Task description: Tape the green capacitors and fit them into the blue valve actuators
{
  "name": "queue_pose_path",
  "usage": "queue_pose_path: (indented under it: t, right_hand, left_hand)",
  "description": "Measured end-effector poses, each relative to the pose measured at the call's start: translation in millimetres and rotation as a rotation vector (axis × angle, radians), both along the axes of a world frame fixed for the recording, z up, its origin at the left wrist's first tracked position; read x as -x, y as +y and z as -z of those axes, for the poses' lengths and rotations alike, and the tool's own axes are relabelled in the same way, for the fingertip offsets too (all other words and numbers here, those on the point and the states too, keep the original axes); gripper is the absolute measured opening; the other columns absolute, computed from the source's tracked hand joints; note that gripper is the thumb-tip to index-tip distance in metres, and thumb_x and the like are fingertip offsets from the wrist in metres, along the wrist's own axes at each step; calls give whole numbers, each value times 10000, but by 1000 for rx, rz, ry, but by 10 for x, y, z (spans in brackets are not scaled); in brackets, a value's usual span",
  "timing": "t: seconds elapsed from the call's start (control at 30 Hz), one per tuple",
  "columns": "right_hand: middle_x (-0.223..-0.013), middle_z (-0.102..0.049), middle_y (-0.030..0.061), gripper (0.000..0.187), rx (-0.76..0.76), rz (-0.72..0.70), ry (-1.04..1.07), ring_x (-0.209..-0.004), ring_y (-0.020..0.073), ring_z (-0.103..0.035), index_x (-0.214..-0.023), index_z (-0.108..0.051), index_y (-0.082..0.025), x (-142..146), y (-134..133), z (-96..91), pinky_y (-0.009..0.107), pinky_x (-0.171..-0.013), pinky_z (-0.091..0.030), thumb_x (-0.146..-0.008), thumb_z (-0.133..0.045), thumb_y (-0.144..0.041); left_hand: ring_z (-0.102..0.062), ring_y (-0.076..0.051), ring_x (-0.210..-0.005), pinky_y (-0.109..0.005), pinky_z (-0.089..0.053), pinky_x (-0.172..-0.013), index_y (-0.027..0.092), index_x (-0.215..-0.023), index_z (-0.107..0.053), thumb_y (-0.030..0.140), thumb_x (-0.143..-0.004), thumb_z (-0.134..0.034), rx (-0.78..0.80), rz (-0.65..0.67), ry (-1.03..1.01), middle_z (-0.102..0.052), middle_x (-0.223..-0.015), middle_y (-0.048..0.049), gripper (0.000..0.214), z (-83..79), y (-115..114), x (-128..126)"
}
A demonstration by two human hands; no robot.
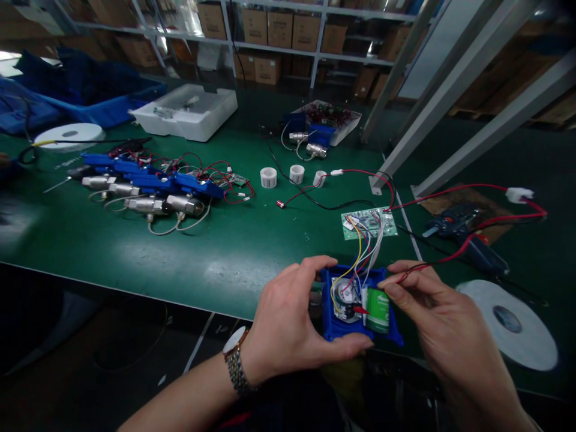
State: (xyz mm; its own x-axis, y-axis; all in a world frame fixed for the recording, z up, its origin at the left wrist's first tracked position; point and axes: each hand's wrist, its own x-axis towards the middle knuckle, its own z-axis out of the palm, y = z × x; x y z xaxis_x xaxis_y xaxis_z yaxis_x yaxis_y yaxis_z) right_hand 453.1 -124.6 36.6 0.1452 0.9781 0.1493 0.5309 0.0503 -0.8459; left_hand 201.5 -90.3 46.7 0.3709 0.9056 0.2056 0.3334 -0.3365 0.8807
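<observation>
My left hand [288,324] grips a small blue plastic housing [330,321] at the near edge of the green table, thumb under it and fingers curled over its top left corner. Inside the housing sit a green cylindrical battery [377,309] and a round metal part [345,307]. Coloured wires run from the housing up to a green circuit board [369,223] lying on the table. My right hand [443,327] pinches red and black wires [454,255] just to the right of the housing, fingertips near the battery.
Several blue housings with metal cylinders and wires [153,189] lie at the left. Three white tape rolls [294,174] stand mid-table. A white foam box [189,111], a large white roll [510,321], a blue hand tool [468,231] and grey metal posts [432,114] are around.
</observation>
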Motion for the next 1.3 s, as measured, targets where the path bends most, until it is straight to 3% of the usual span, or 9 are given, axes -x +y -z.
queue_pose_path:
  t: [0.3,0.6,0.7,0.8,0.87,0.97,1.07,1.3]
  right_hand:
    - [-1126,-621,-4,229,-105,-4,-215,-1117,217,-596,-927,-751,-285,30,26,-105,324,-958,-412,-1034,-725,-486]
    - [-1054,-610,23,274,-103,0,-330,-1073,265,-555,-881,-715,-267,141,50,-129,401,-944,-380,-1034,-661,-489]
    - [-1110,-622,40,298,15,-6,-138,-1080,269,-597,-947,-680,-245,122,38,-111,409,-947,-447,-1004,-716,-536]
    - [-1251,-618,79,550,251,-2,261,-1104,280,-639,-1256,-577,-255,77,8,-115,388,-897,-564,-928,-834,-613]
    - [-1307,-602,107,707,439,-121,517,-1102,265,-650,-1406,-472,-250,68,-15,-128,378,-921,-598,-934,-854,-611]
    - [-1281,-613,114,676,625,-327,759,-991,205,-665,-1451,-449,-219,119,-39,-126,299,-860,-608,-992,-832,-535]
    - [-1244,-622,110,669,625,-330,830,-866,174,-651,-1457,-454,-212,206,-47,-92,239,-683,-585,-992,-839,-500]
    - [-1241,-629,128,779,627,-276,851,-863,209,-665,-1443,-490,-188,256,17,-61,298,-685,-610,-900,-918,-546]
  left_hand:
    - [-720,-295,-990,-435,-612,-833,200,-1363,-567,597,-688,-923,-86,4,27,-743,-1173,-101,860,51,23,-13]
    - [-722,-268,-941,-429,-632,-783,209,-1360,-568,590,-682,-923,-142,34,45,-744,-1155,-90,855,68,3,-13]
    - [-726,-271,-960,-421,-632,-780,209,-1357,-566,578,-679,-931,-145,36,49,-744,-1169,-97,854,68,13,-11]
    - [-732,-277,-971,-424,-635,-779,207,-1355,-561,554,-679,-936,-147,24,47,-743,-1191,-107,847,67,28,-2]
    - [-736,-282,-977,-442,-641,-804,206,-1354,-560,538,-678,-938,-155,21,41,-742,-1199,-111,842,67,37,4]
    - [-737,-295,-1020,-483,-640,-884,199,-1352,-561,517,-686,-934,-171,25,29,-736,-1221,-121,827,70,49,14]
    - [-736,-300,-1031,-502,-633,-921,194,-1355,-559,513,-698,-927,-166,22,7,-731,-1221,-129,818,81,55,25]
    - [-708,-320,-1116,-502,-588,-992,215,-1373,-556,523,-652,-962,-59,6,-47,-714,-1264,-128,884,153,84,2]
